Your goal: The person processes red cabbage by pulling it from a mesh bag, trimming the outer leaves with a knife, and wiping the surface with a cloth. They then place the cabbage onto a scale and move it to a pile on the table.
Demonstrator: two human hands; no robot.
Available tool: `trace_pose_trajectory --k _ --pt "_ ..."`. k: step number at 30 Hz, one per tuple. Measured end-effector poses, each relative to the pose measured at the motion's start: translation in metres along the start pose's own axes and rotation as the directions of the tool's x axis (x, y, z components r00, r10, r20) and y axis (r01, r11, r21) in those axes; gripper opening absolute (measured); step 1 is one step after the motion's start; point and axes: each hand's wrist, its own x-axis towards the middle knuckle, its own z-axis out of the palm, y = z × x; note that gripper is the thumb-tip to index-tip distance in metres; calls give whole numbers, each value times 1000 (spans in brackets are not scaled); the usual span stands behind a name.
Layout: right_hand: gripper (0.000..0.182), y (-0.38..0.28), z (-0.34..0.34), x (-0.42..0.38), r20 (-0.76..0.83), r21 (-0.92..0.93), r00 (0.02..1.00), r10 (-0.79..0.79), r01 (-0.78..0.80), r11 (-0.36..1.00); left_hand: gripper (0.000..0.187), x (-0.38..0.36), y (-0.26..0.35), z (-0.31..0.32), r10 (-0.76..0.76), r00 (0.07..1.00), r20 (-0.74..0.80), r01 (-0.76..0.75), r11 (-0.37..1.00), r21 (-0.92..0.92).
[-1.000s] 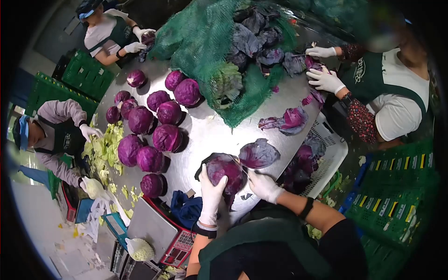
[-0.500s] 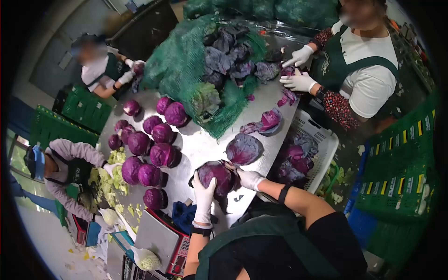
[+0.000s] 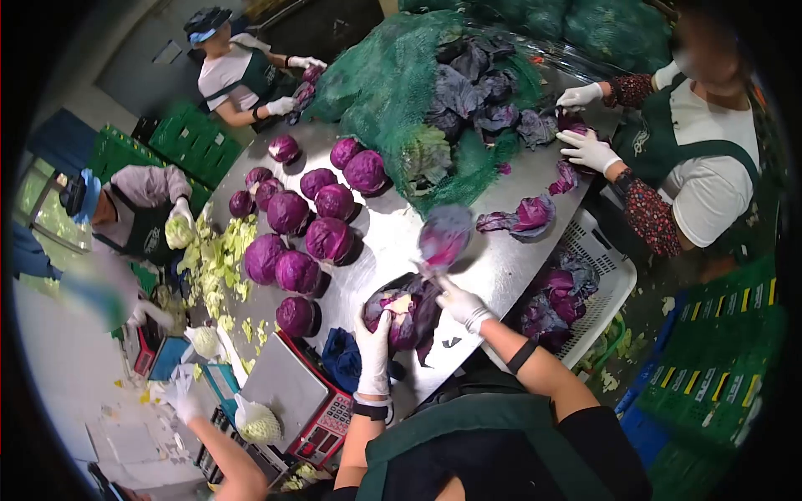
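Observation:
My left hand (image 3: 373, 352), in a white glove, grips the near left side of a red cabbage (image 3: 407, 324), whose pale cut stem faces up. Dark outer leaves hang around this cabbage. My right hand (image 3: 461, 305), gloved too, is just right of it with the fingers pinched together at the base of a loose purple leaf (image 3: 445, 238), which is blurred by motion. Further right on the metal table (image 3: 384, 227) lie more stripped leaves (image 3: 530, 217). Several trimmed red cabbages (image 3: 328, 240) stand to the left of my hands.
A green net (image 3: 368, 100) with dark leaves lies at the back. On the right is a white basket (image 3: 614, 284) of leaves. A scale (image 3: 288, 397) and blue cloth (image 3: 342, 359) are near my left arm. Co-workers stand around the table; another arm (image 3: 221, 447) reaches in at lower left.
The camera view has shifted. The cabbage has turned so its stem shows. My right hand has moved slightly away from it with a leaf. Another person's arm has appeared at lower left.

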Motion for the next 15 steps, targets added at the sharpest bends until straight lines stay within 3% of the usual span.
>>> trace_pose_trajectory --k 2,3,4,6,7,8,9,10,11,12,14,15 --pt "58 29 -10 3 47 224 995 93 -102 969 64 -10 -10 -20 -69 983 172 124 935 -332" --pt "57 41 -16 0 73 363 995 69 -91 927 64 -14 -9 -33 -126 945 303 252 871 -421" --pt "57 56 -19 -7 105 495 993 49 -95 863 66 -25 7 -46 -296 869 397 473 732 -491" --pt "59 44 -58 -51 43 391 999 6 -22 920 71 -34 -43 -44 -194 921 337 326 857 -399" --pt "58 25 -82 -72 6 277 984 179 -174 945 76 -38 -31 -38 -227 902 367 368 848 -380" --pt "64 10 -107 -92 -46 368 986 163 -135 920 78 -42 -18 -32 -140 955 263 234 897 -374" --pt "52 73 -120 -96 -253 168 958 134 -93 981 77 -42 -6 -29 -124 960 250 216 899 -380" --pt "50 74 -146 -113 -202 358 853 481 -392 847 77 -41 1 -27 -103 965 243 193 902 -385" --pt "42 184 -165 -122 -482 -58 861 160 -214 975 80 -40 0 -26 -82 961 263 185 899 -397" --pt "33 141 -184 -142 -512 -355 856 65 -281 892 82 -37 -2 -27 -57 958 281 175 893 -414" --pt "26 106 -207 -158 -519 -412 844 135 -385 826 94 -39 4 -30 14 969 245 2 998 -65" --pt "25 95 -204 -153 -495 -397 869 18 -244 885 96 -42 -4 -25 51 960 274 -46 999 -24"
